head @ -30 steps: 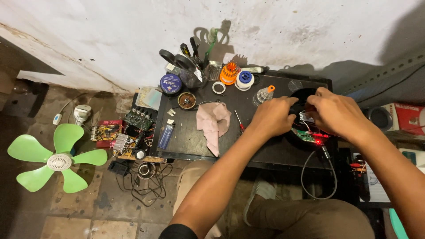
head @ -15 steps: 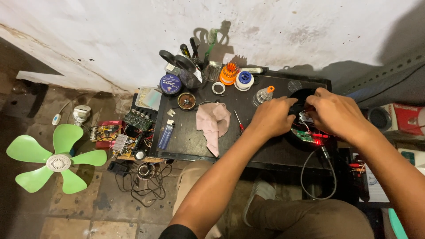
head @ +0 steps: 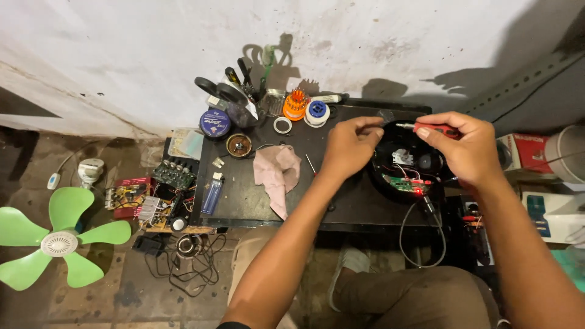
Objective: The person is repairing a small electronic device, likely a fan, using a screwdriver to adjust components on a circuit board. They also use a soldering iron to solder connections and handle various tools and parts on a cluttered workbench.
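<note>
My right hand [head: 466, 149] pinches a slim red-handled tool [head: 429, 128] over the round black opened device [head: 408, 164] at the dark counter's [head: 256, 201] right; my left hand's [head: 347, 146] grip closes lightly at the tool's tip. Best kept steady, clear of the green circuit board [head: 399, 183].

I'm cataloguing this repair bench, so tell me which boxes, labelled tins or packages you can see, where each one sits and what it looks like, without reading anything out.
Red and white carton: right of the bench, beyond the right hand; boxy, printed.
White and blue box: lower right, nearer than the carton; flat, rectangular.
Round blue tin: back left of the black tabletop; printed lid.
White spool with blue label: back edge, beyond the left hand.
</note>
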